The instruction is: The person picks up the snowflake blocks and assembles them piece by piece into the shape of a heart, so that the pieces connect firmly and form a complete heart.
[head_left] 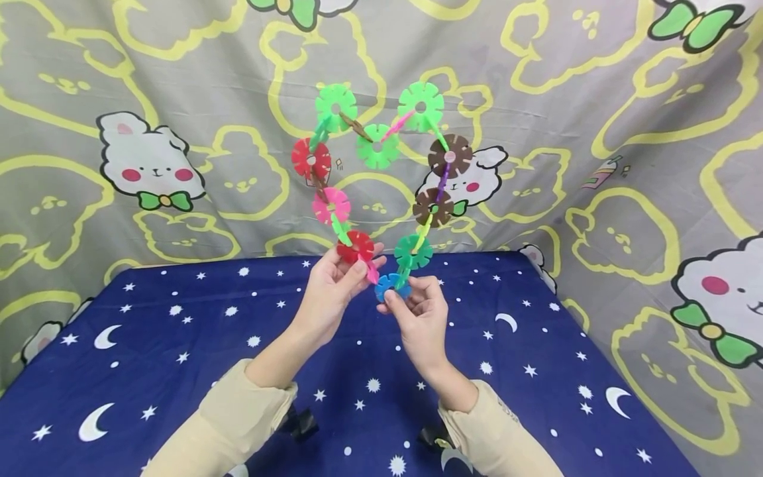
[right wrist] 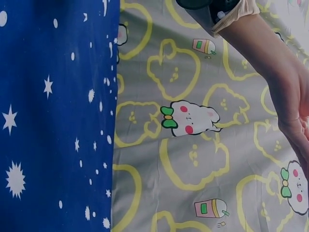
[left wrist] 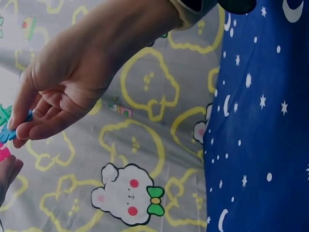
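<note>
A heart-shaped ring of notched plastic discs is held up between the hands, in green, red, pink, brown, purple, yellow and blue. Face-on discs alternate with ones seen edge-on. At its lower left, my left hand pinches a red disc, thumb beside the pink disc. My right hand pinches the blue disc at the bottom point, below a dark green disc. The left wrist view catches the right hand on the blue disc; the right wrist view shows part of the left hand.
Below the hands spreads a table with a navy cloth printed with stars and moons. Behind it and along the sides hangs a grey curtain with yellow outlines and white bunnies. Black straps show under the sleeves.
</note>
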Motion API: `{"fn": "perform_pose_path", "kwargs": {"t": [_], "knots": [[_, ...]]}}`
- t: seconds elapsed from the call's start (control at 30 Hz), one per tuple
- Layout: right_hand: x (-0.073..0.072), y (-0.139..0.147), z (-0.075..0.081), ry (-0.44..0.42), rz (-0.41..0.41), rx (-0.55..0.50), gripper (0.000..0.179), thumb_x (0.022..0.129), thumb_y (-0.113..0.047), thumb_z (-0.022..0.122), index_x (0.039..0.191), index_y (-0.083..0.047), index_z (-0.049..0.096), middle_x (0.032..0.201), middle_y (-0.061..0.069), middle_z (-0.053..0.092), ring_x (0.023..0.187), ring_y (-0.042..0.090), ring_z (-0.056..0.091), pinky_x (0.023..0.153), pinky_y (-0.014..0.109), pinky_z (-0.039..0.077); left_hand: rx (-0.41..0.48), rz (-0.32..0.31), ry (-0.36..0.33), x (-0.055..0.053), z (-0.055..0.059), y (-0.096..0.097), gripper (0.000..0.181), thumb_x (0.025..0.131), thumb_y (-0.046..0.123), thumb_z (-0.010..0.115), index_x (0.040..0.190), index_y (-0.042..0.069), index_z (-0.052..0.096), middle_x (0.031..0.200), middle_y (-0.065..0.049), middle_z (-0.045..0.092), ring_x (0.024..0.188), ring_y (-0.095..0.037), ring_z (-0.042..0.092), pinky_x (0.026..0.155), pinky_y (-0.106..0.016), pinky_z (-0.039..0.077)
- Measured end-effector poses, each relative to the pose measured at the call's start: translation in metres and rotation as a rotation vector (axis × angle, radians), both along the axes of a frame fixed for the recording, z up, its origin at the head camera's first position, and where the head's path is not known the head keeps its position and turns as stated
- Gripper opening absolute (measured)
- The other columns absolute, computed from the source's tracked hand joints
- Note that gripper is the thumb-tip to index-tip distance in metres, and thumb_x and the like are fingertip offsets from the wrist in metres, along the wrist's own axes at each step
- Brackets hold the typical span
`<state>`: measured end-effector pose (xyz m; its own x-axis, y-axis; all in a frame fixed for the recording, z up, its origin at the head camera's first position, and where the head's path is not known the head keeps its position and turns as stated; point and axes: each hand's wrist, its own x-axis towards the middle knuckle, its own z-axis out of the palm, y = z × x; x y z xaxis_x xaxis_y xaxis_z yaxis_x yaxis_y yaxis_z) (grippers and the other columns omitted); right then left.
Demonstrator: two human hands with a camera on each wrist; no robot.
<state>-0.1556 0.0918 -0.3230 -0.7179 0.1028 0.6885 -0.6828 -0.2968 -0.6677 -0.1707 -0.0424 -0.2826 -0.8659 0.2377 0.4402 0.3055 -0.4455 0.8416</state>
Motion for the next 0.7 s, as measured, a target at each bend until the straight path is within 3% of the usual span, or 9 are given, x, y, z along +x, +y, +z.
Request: {"fn": "perform_pose_path", "kwargs": {"t": [0.13,0.33,0.4,0.6,0.7], "knots": [[0.001,-0.002,-0.001,-0.002,-0.032,0.008,0.026,0.083,0.004,0.061,0.095,-0.014,0.047,0.087,-0.007,0.068,0.071,0.008,0.065,0.06,0.024,0.053,0.019,0.015,-0.022,0.004,-0.001,0.001,0.054,0.088,0.019,0.058,0.13,-0.007,0.034,0.129,-0.029,0.046,0.109,-0.021,0.058,0.093,-0.035,0.042],[0.002,-0.002,-0.001,0.001,-0.084,0.042,0.023,0.082,0.009,0.059,0.096,0.013,0.041,0.088,-0.009,0.067,0.069,0.006,0.064,0.058,0.023,0.053,-0.015,-0.001,-0.041,0.007,-0.003,0.0,0.055,0.09,0.019,0.057,0.13,-0.007,0.031,0.13,-0.029,0.045,0.113,-0.026,0.054,0.092,-0.034,0.042],[0.003,-0.001,0.0,-0.006,-0.089,0.045,0.025,0.082,0.01,0.058,0.097,0.017,0.039,0.087,-0.009,0.067,0.068,0.006,0.064,0.058,0.023,0.053,-0.025,-0.013,-0.038,0.007,-0.004,0.0,0.058,0.088,0.023,0.058,0.13,-0.007,0.031,0.13,-0.029,0.045,0.114,-0.028,0.053,0.092,-0.034,0.042],[0.002,-0.006,0.002,-0.016,-0.098,-0.011,0.022,0.082,0.008,0.059,0.096,-0.003,0.047,0.086,-0.006,0.066,0.067,0.007,0.063,0.058,0.023,0.053,-0.005,0.017,-0.058,0.011,-0.002,0.008,0.045,0.094,0.013,0.047,0.131,-0.005,0.03,0.132,-0.026,0.044,0.117,-0.029,0.05,0.095,-0.035,0.041],[-0.001,-0.009,0.0,-0.043,-0.104,-0.04,0.023,0.082,0.008,0.06,0.096,-0.005,0.047,0.085,-0.005,0.066,0.066,0.008,0.063,0.058,0.023,0.053,0.0,0.035,-0.078,0.011,-0.003,0.011,0.039,0.096,0.006,0.042,0.132,-0.004,0.03,0.132,-0.025,0.045,0.117,-0.026,0.051,0.096,-0.036,0.04]]}}
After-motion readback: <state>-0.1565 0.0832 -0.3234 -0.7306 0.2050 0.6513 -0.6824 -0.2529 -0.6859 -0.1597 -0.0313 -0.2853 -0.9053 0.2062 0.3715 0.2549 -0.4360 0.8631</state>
